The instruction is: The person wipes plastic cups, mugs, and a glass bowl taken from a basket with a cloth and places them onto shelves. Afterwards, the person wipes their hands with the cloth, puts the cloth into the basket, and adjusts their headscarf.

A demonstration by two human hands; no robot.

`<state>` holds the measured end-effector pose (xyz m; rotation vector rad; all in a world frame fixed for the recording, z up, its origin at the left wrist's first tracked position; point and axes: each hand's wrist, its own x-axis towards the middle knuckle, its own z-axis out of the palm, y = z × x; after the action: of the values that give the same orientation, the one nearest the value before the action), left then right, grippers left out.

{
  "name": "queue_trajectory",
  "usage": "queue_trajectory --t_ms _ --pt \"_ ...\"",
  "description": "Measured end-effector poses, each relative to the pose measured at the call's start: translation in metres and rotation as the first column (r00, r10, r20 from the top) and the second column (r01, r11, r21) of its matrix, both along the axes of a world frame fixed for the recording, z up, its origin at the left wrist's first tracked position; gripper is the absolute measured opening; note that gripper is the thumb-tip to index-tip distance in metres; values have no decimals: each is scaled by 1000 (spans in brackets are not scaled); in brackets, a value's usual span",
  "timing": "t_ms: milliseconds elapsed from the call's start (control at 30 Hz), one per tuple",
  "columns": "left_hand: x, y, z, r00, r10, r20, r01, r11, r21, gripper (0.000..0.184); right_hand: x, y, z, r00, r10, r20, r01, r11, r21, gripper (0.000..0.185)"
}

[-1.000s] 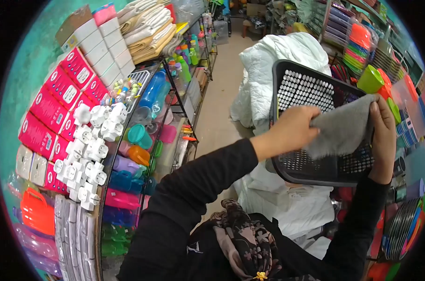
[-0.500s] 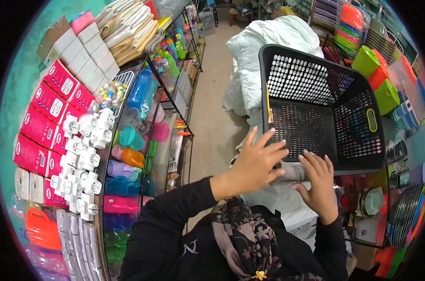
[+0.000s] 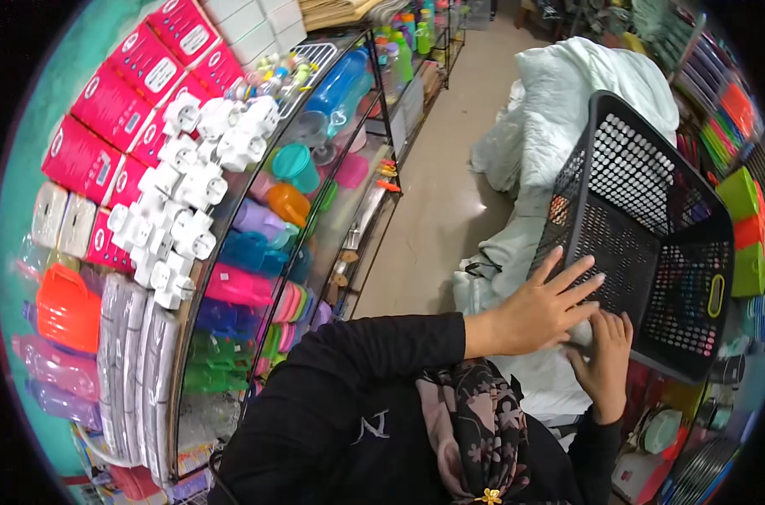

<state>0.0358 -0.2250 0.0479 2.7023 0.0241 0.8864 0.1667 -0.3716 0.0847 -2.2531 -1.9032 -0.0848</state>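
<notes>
A black perforated plastic basket [image 3: 622, 244] stands tilted on a heap of white quilted cloth [image 3: 559, 114], and its inside faces me. My left hand [image 3: 542, 310] is at the basket's near edge with its fingers spread, palm down. Close beside it on the right, my right hand [image 3: 605, 360] has its fingers stretched up against the near edge and its thumb apart. Between the hands a small patch of pale grey material [image 3: 581, 333] shows; most of it is hidden by the fingers. Neither hand visibly grips anything.
A shelf on the left carries plastic jugs and cups [image 3: 295, 167], white plug adapters [image 3: 201, 183] and pink packs [image 3: 100, 154]. A tiled aisle [image 3: 437, 194] runs ahead. Green containers [image 3: 746, 240] and stacked trays [image 3: 711, 471] stand at the right.
The view has turned left, so the basket and hands appear farther right. My hands have come closer together, and less of the grey material shows between them.
</notes>
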Motion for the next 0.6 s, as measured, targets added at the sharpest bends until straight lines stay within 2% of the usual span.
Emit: queue_trajectory --t_ms 33,67,133,167,200,233,267,300,333,400,433,500,533,567,600 --pt "-5 3 5 1000 14 2 -14 1000 -3 53 -5 3 9 1000 28 5 -28 1000 5 62" --pt "-14 6 9 998 28 61 -16 983 -181 58 -10 9 14 999 41 8 -41 999 3 62" --pt "-28 11 17 981 86 174 16 857 -515 67 -26 21 21 923 146 -356 11 915 403 67" --pt "-31 14 15 980 100 173 5 855 -518 67 -35 27 23 829 245 -503 99 821 563 70" --pt "-34 17 11 952 134 274 125 648 -751 68 -47 37 20 825 254 -504 89 823 561 70" --pt "-37 21 6 912 199 358 265 379 -887 69 -61 51 11 769 361 -529 -10 833 554 71" --pt "-41 24 0 862 289 416 410 85 -908 71 -75 68 -2 697 460 -550 -110 827 552 72" --pt "-45 23 -13 858 300 417 408 94 -908 71 -89 86 -16 612 550 -569 -210 806 553 73" --pt "-51 17 -33 828 334 450 421 159 -893 70 -102 103 -29 513 627 -585 -305 771 559 75" --pt "-63 10 -60 761 392 517 433 287 -854 68 -124 132 -56 573 696 -432 -408 700 586 86" --pt "-70 14 -55 751 404 522 429 301 -851 68 -127 145 -66 560 711 -427 -424 688 589 86" --pt "-96 22 -36 793 469 390 425 33 -904 68 -136 164 -87 661 662 -352 -443 724 529 69" --pt "-109 22 -29 814 488 316 417 -111 -902 67 -142 167 -97 650 671 -356 -453 719 527 69" --pt "-118 22 -26 806 501 314 418 -107 -902 67 -149 170 -106 486 634 -601 -354 772 528 69" --pt "-126 22 -22 816 493 304 266 148 -953 66 -155 174 -115 272 555 -786 -264 828 494 70"
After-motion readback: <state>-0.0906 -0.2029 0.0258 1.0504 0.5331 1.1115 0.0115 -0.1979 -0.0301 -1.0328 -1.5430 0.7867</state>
